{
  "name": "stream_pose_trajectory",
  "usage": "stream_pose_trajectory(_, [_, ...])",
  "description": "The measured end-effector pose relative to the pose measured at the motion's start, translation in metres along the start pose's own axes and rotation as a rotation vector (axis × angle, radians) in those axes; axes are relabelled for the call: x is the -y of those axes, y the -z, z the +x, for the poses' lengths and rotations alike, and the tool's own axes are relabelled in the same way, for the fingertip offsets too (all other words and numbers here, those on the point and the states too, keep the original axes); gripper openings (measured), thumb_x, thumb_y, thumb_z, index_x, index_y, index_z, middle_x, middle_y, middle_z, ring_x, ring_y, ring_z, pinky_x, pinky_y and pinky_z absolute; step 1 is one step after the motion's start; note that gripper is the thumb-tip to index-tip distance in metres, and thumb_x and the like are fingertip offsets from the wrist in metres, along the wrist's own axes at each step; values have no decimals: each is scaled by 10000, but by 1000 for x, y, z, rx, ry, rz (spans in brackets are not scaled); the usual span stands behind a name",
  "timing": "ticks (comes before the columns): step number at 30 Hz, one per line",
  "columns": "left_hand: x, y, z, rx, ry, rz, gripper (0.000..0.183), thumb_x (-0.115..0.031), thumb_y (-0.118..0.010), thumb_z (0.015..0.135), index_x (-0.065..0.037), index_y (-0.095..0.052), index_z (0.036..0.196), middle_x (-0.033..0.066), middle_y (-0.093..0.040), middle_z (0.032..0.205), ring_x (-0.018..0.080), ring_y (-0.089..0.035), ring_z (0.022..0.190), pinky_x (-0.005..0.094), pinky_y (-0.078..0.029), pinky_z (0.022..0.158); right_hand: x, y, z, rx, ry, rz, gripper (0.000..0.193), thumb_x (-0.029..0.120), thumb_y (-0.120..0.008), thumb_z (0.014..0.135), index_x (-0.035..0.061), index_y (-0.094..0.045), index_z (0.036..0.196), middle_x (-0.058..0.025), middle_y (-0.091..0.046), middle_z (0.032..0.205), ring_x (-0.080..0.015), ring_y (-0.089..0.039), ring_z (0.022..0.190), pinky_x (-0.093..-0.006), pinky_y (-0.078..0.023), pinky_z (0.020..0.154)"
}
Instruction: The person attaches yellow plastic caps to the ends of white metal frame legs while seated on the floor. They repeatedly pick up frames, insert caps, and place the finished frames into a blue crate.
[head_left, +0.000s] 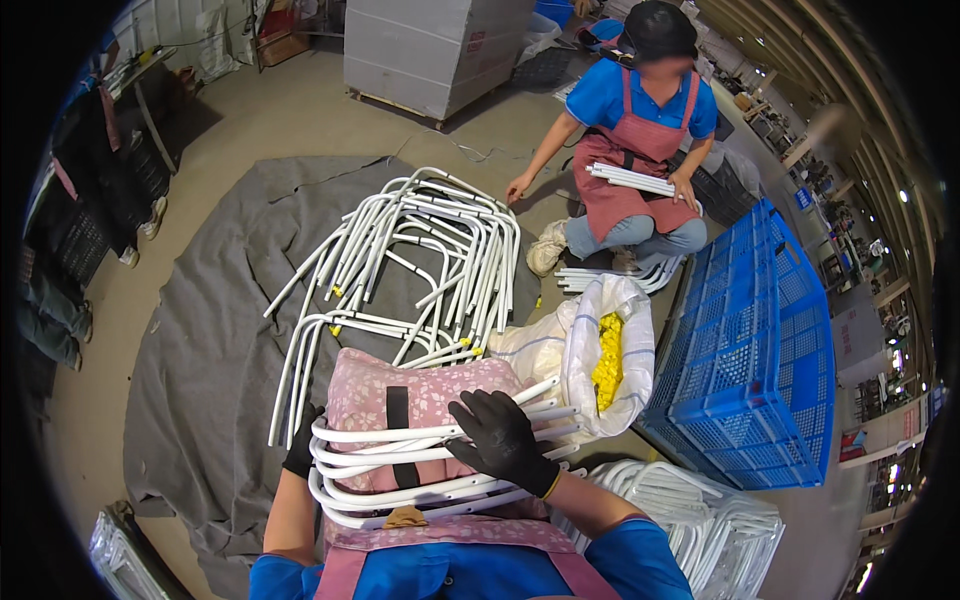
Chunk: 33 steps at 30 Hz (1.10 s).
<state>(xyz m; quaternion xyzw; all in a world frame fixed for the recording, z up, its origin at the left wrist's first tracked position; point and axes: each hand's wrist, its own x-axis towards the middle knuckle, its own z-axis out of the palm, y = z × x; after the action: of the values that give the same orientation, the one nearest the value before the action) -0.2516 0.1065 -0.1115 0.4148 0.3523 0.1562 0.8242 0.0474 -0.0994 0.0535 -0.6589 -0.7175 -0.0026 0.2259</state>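
Observation:
Several bent white metal tubes (390,437) lie stacked across my lap, over a pink floral cushion (440,385) with a black strap. My right hand (497,437), in a black glove, hovers over the straight ends of the tubes with its fingers apart. I cannot tell whether it touches them. At the curved side of the stack is my left hand (301,445), also gloved in black; its fingers are mostly hidden. Beyond the cushion, a heap of white tube frames (430,240) rests on a grey cloth (215,330). A few frames have yellow end pieces.
A white woven sack (640,365) of yellow plastic pieces (608,362) stands at my right, before a blue crate (715,370). Plastic-wrapped white tubes (690,520) lie at lower right. A co-worker (640,150) sits ahead holding white tubes. A large grey box (430,55) stands behind.

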Motion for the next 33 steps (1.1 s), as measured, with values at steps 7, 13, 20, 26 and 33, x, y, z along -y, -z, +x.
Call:
stream_pose_trajectory(7, [6, 5, -1, -13, -4, 70, 382, -213, -440, 1012, -58, -518, 1352, 95, -619, 1252, 195, -617, 1101, 324, -529, 962, 2, 1, 0, -21, -12, -19, 523, 377, -710, 813, 4, -623, 1170, -220, -623, 1172, -364, -605, 1064, -470, -458, 937])
stream_pose_trajectory(13, [43, 29, 24, -36, 19, 13, 391, -217, -397, 1032, -65, -481, 1383, 101, -597, 1277, 197, -602, 1138, 308, -509, 998, 1, -1, 0, -50, 14, -36, 517, 414, -676, 829, 6, -604, 1138, -193, -609, 1129, -337, -582, 1044, -456, -444, 905])
stream_pose_trajectory(20, [41, 36, 19, 11, 44, -63, 392, -224, -406, 1028, -78, -484, 1383, 94, -598, 1276, 195, -607, 1128, 304, -512, 995, 2, -1, 0, -45, -8, -32, 503, 370, -717, 804, 1, -626, 1132, -213, -634, 1141, -353, -618, 1037, -459, -474, 910])
stream_pose_trajectory(26, [93, 62, 45, -143, 47, -44, 391, -255, -496, 1002, -142, -497, 1376, 46, -598, 1264, 143, -606, 1114, 278, -522, 983, 1, -2, 1, -76, 18, -47, 477, 404, -677, 831, 12, -601, 1092, -190, -619, 1101, -330, -597, 1022, -447, -457, 879])
stream_pose_trajectory(33, [71, 57, 29, -99, 58, -118, 360, -225, -426, 1018, -109, -517, 1347, 75, -616, 1224, 186, -624, 1084, 303, -551, 931, 0, -7, -2, -132, 30, -67, 419, 377, -696, 825, 25, -616, 1036, -140, -642, 991, -287, -631, 889, -390, -494, 755])
